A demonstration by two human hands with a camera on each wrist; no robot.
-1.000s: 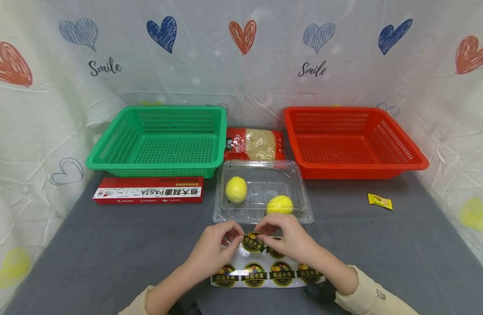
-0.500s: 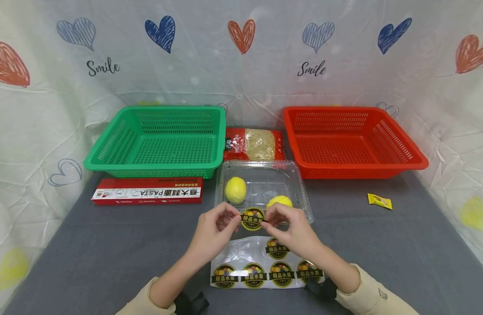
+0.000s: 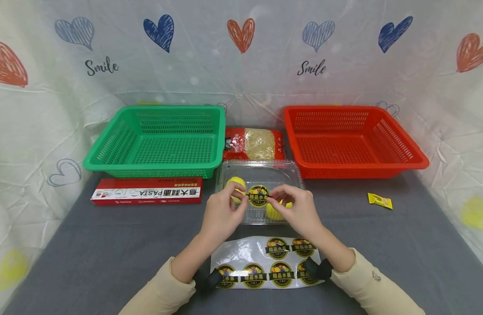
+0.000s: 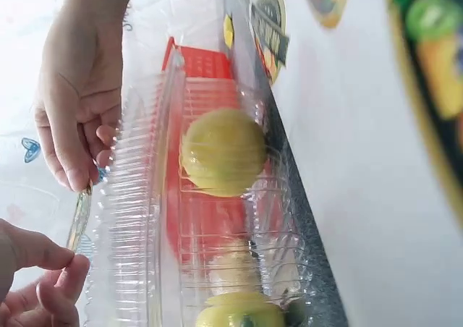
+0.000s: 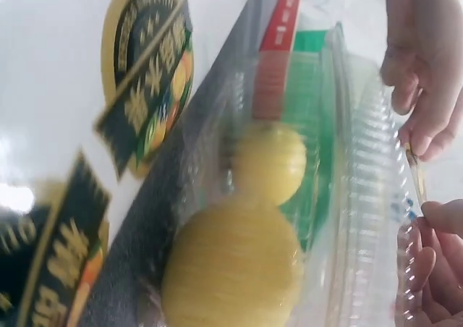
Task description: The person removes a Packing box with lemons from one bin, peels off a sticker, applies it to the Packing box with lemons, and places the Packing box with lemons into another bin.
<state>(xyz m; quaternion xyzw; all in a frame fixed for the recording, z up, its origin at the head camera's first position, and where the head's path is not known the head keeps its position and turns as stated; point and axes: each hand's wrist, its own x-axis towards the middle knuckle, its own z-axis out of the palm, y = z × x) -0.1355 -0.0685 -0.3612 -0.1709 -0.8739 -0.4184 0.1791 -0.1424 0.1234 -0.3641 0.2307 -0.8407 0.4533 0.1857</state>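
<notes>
In the head view my left hand (image 3: pixel 225 212) and right hand (image 3: pixel 298 208) pinch opposite sides of a round black-and-gold fruit sticker (image 3: pixel 258 197). They hold it above a clear plastic clamshell box (image 3: pixel 261 168), whose lid is down. Two yellow, lemon-like fruits sit inside: the left fruit (image 3: pixel 236 180) and the right fruit (image 3: pixel 274 212) are partly behind my hands. Seen edge-on in the left wrist view, the sticker (image 4: pixel 79 215) is apart from the lid. Nearer my body lies a glossy sticker sheet (image 3: pixel 241 249) with several stickers, partly covered by my wrists.
A green basket (image 3: pixel 155 168) stands at back left, a red basket (image 3: pixel 359 166) at back right. Between them lies a red bag of pale grains (image 3: pixel 261 144). A pasta box (image 3: pixel 147 191) is in front of the green basket; a small yellow packet (image 3: pixel 380 201) lies at right.
Both hands have lifted the sticker off the sheet and carried it forward and up, over the clear box. A bare patch shows on the sheet. The box and baskets have stayed put.
</notes>
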